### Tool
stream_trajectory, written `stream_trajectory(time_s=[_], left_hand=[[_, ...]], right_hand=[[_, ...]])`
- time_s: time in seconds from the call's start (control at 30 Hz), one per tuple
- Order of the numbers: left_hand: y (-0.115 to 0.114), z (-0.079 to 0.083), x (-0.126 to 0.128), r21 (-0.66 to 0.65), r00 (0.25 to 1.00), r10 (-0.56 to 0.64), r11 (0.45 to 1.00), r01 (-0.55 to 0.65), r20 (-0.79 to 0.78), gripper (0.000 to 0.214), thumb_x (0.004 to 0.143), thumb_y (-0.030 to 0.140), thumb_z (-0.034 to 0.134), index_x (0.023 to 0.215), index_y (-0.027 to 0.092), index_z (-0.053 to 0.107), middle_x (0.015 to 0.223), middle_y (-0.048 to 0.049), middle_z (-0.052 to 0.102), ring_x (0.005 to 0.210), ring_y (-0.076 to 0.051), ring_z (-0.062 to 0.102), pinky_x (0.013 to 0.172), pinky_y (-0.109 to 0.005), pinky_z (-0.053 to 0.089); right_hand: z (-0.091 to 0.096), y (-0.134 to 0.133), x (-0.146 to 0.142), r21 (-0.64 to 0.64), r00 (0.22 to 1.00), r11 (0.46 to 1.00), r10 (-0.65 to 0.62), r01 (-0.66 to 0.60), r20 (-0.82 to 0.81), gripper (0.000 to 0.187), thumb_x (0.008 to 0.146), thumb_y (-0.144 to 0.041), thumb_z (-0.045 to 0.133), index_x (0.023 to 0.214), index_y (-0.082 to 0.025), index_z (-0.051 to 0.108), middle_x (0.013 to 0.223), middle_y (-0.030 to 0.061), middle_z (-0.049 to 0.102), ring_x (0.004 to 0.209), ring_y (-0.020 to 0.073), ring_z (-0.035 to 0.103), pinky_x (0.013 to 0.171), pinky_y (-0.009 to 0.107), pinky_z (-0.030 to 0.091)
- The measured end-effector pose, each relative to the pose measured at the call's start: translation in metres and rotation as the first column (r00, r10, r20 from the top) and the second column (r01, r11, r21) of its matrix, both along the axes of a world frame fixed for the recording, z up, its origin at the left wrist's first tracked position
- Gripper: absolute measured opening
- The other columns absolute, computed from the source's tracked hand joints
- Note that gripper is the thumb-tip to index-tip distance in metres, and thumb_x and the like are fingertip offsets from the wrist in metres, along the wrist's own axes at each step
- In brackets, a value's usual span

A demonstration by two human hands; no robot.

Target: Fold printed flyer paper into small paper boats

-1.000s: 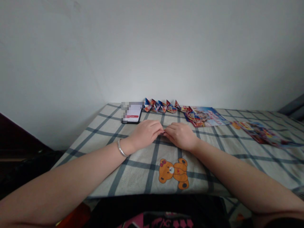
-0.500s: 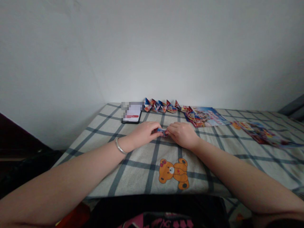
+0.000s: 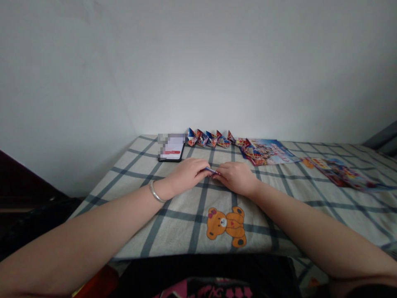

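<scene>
My left hand (image 3: 187,175) and my right hand (image 3: 237,177) meet fingertip to fingertip on the checked cloth (image 3: 279,194). Both pinch a small folded piece of coloured paper (image 3: 212,171), of which only a thin blue and red sliver shows between the fingers. A silver bangle (image 3: 154,192) is on my left wrist. The hands rest low, close to the cloth, just beyond a printed orange bear (image 3: 227,226).
A row of several folded coloured paper shapes (image 3: 209,139) lies along the far edge by the wall. A phone (image 3: 171,150) lies to their left. Colourful printed sheets (image 3: 268,151) lie at the back right, another sheet (image 3: 344,175) farther right.
The paper piece was hidden under my fingers a second ago, then showed between them; now it is flatter and thinner. Both hands stay in nearly the same spot.
</scene>
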State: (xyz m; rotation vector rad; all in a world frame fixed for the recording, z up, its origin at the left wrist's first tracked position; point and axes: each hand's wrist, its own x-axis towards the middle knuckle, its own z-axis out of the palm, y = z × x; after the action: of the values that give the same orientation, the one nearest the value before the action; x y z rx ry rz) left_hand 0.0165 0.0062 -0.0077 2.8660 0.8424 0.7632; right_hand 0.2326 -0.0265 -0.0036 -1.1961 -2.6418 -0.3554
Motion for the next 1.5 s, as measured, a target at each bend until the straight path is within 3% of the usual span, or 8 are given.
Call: stream_trajectory(time_s=[0.23,0.5,0.87,1.1,1.3,1.5], left_hand=[[0.002,-0.0039,-0.0002,0.06,0.999,0.013,0.998,-0.01,-0.047,0.018,0.094,0.03,0.061,0.083,0.016,0.063,0.081,-0.0039,0.064,0.082,-0.02,0.061,0.078,-0.033,0.046],[-0.0009,-0.002,0.0003,0.122,0.996,0.005,0.993,0.006,-0.09,0.021,0.095,0.029,0.059,0.079,0.017,0.064,0.075,-0.0017,0.065,0.077,-0.02,0.061,0.074,-0.033,0.044],[-0.0053,0.001,0.0013,0.249,1.0,0.01,0.968,-0.014,0.017,0.042,0.104,0.036,0.038,0.07,0.017,0.054,0.067,-0.0023,0.058,0.068,-0.018,0.055,0.065,-0.031,0.039],[-0.0041,0.0002,-0.0008,0.245,0.998,0.056,0.968,-0.05,-0.017,0.035,0.1,0.027,0.044,0.068,0.017,0.054,0.067,-0.0014,0.058,0.066,-0.017,0.055,0.062,-0.03,0.038],[-0.0043,0.0012,-0.0014,0.192,0.989,-0.031,0.981,0.003,0.142,0.019,0.098,0.028,0.05,0.086,0.017,0.061,0.085,-0.004,0.064,0.08,-0.018,0.059,0.07,-0.03,0.045],[-0.005,0.0026,-0.0003,0.228,0.991,-0.02,0.974,-0.011,0.135,0.024,0.097,0.027,0.053,0.077,0.017,0.059,0.077,-0.0026,0.061,0.075,-0.018,0.057,0.067,-0.03,0.043]], right_hand=[[0.0019,-0.0007,0.0021,0.002,0.997,1.0,-0.017,0.017,-0.081,0.03,0.101,-0.034,0.045,0.09,-0.018,0.068,0.082,0.005,0.068,0.076,0.0156,0.062,0.061,0.027,0.032],[0.0013,-0.0024,0.0016,-0.023,0.992,0.998,0.055,-0.058,-0.115,0.03,0.097,-0.044,0.053,0.088,-0.019,0.066,0.084,0.0031,0.067,0.075,0.0154,0.061,0.058,0.027,0.03],[-0.0049,0.0038,0.0025,-0.013,0.988,0.994,0.109,-0.111,-0.112,0.025,0.098,-0.035,0.053,0.083,-0.017,0.064,0.078,0.0037,0.067,0.072,0.0159,0.058,0.059,0.028,0.032],[-0.0019,0.0032,0.005,0.095,0.973,0.991,0.11,-0.092,-0.204,0.025,0.097,-0.034,0.053,0.083,-0.018,0.065,0.081,0.0057,0.068,0.078,0.0182,0.058,0.067,0.029,0.038],[-0.0017,0.0027,0.0067,0.112,0.974,0.991,0.099,-0.077,-0.206,0.026,0.098,-0.032,0.052,0.083,-0.019,0.068,0.079,0.0048,0.07,0.077,0.0182,0.061,0.067,0.029,0.04],[-0.0017,0.0001,0.0037,0.157,0.951,0.986,0.096,-0.051,-0.294,0.015,0.095,-0.03,0.057,0.093,-0.02,0.069,0.091,0.005,0.072,0.085,0.0186,0.063,0.072,0.029,0.044]])
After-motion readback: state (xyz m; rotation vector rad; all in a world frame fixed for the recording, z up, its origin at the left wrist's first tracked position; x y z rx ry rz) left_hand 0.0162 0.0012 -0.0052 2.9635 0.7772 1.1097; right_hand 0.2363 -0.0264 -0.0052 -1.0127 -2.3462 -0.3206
